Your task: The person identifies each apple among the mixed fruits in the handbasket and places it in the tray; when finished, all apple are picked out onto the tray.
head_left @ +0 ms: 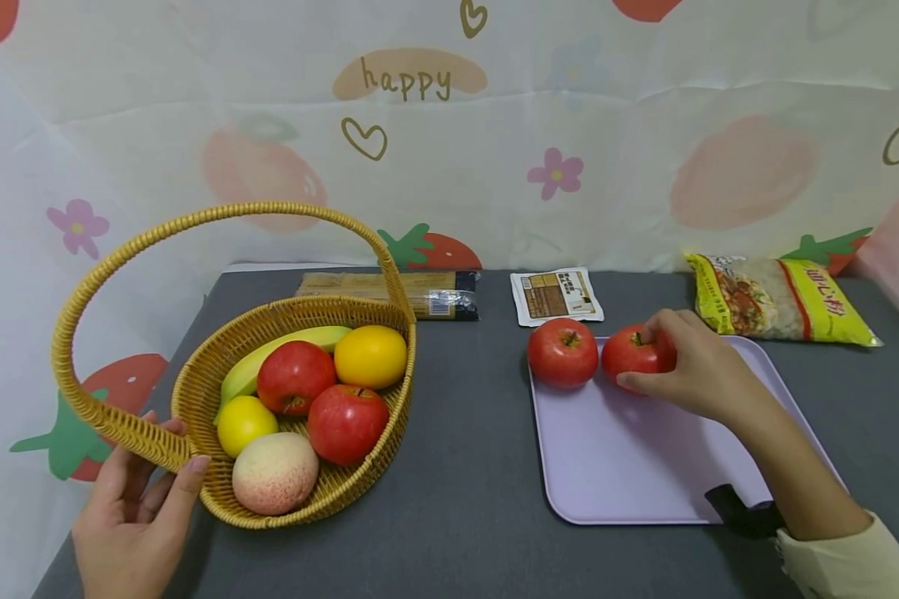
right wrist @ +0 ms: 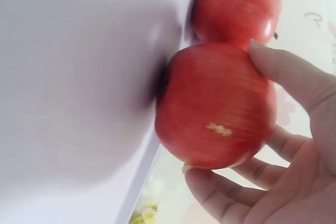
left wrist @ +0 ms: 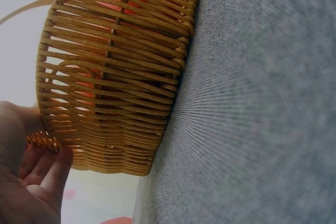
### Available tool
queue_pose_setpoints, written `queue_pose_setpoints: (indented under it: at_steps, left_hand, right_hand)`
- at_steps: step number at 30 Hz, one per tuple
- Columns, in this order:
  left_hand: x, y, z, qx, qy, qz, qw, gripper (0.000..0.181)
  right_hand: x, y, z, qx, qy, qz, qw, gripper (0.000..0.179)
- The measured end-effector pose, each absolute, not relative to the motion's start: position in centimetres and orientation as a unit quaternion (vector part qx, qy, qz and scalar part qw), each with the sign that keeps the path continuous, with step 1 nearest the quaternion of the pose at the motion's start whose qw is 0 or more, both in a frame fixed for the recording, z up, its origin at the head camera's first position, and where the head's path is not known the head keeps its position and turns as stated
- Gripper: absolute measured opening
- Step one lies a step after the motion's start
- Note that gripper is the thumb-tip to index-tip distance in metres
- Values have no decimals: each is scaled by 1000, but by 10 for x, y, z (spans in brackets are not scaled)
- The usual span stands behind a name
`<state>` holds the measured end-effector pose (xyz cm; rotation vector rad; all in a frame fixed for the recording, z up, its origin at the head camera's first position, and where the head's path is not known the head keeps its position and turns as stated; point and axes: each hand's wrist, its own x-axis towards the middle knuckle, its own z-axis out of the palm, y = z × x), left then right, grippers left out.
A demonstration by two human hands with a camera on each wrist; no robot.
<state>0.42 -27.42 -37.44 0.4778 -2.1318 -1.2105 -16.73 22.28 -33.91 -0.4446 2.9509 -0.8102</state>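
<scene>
Golden wicker forms the basket (head_left: pixel 378 462) at left in my head view, its handle (head_left: pixel 63 349) gripped near its base by the left hand (head_left: pixel 136 503), while right of centre the right hand (head_left: pixel 692 362) pinches a red apple (head_left: pixel 628 353) at the upper edge of the lilac tray (head_left: pixel 637 478). My left-wrist view shows fingers against the basket, lower left; my right-wrist view has thumb and fingers around that apple.

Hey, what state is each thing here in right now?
Basket: handle up, fruit inside.
Left hand: holding the handle near its base.
Right hand: gripping an apple.
Other apple: at the tray's far-left corner, not held.
Tray: lying flat.
Yellow packet: lying, filled.
White packet: lying flat.
Long packet: lying, partly hidden by the basket.
</scene>
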Motion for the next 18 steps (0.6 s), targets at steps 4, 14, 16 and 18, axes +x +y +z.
queue_pose_setpoints:
  at_steps: [4, 14, 16, 18]
  left_hand:
    - [4, -274, -374, 183, -810, -460, 314, 61]
    - [4, -275, -375, 169, -809, -460, 324, 62]
    - [5, -276, -376, 169, -809, -461, 324, 62]
    - [5, -276, -376, 168, -808, -463, 323, 62]
  right_hand:
    - [-167, 223, -336, -143, 956, -255, 31, 54]
    - [-169, 222, -337, -124, 958, -255, 53, 59]
    - [-170, 221, -337, -121, 957, -258, 58, 58]
    - [-171, 220, -338, -118, 956, -260, 62, 58]
